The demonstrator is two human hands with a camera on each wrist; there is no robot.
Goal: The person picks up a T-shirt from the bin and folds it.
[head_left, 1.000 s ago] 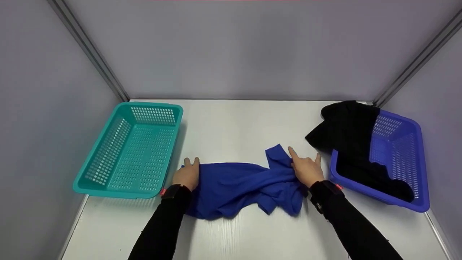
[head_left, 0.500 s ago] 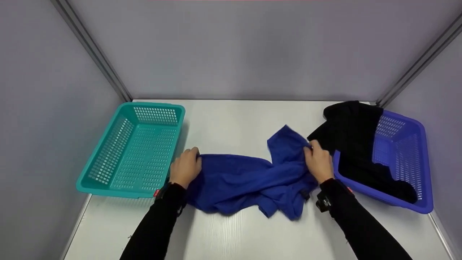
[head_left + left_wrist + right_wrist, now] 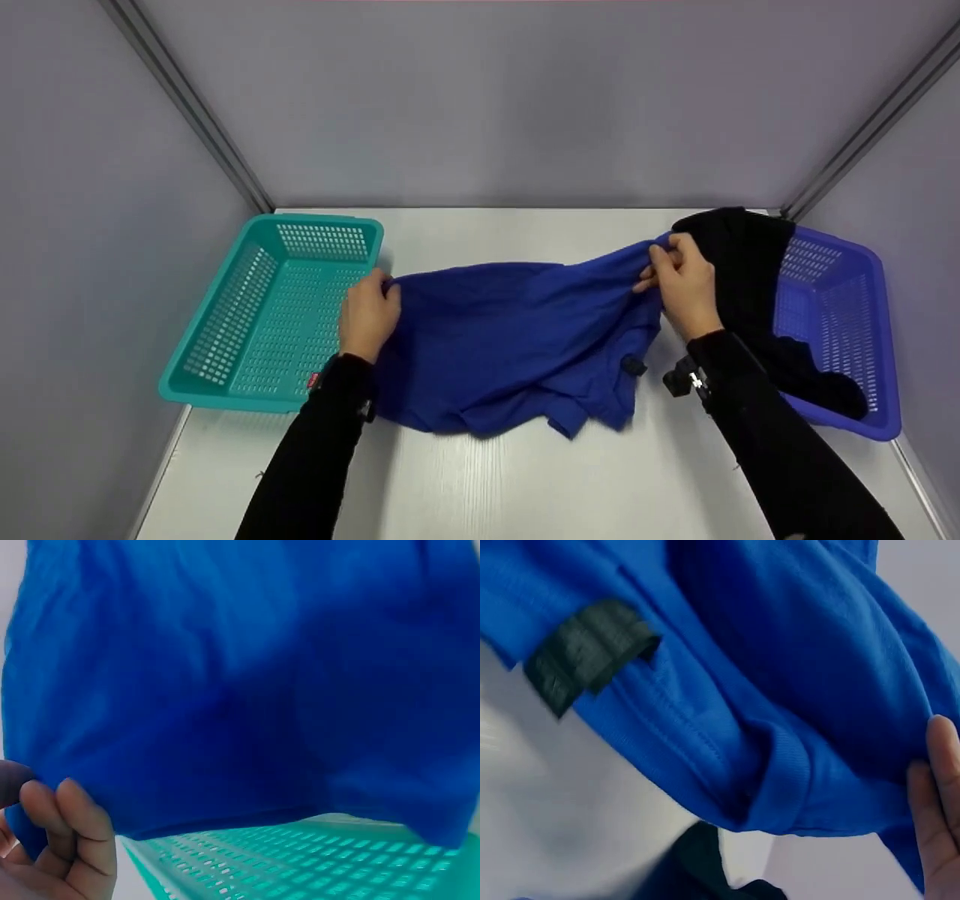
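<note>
A blue T-shirt (image 3: 510, 337) is stretched between my two hands over the white table, its upper edge lifted and its lower part hanging in folds. My left hand (image 3: 369, 315) pinches the upper left corner; in the left wrist view the fingers (image 3: 88, 821) curl at the hem. My right hand (image 3: 684, 285) pinches the upper right part near the collar. The right wrist view shows the ribbed collar (image 3: 780, 780) and a dark label (image 3: 589, 652) close to that hand. Some of the shirt's far side is hidden.
At the left stands a teal basket (image 3: 367, 225) with nothing seen in it, just beside my left hand. A purple basket (image 3: 885, 360) is at the right, with black clothing (image 3: 739, 285) draped over its near-left rim, behind my right hand. Grey panels (image 3: 480, 105) enclose the table (image 3: 465, 487).
Both hands have moved up and away from me, lifting the T-shirt's far edge. My right hand went from spread fingers to a pinch on the cloth, and the shirt is now spread wider.
</note>
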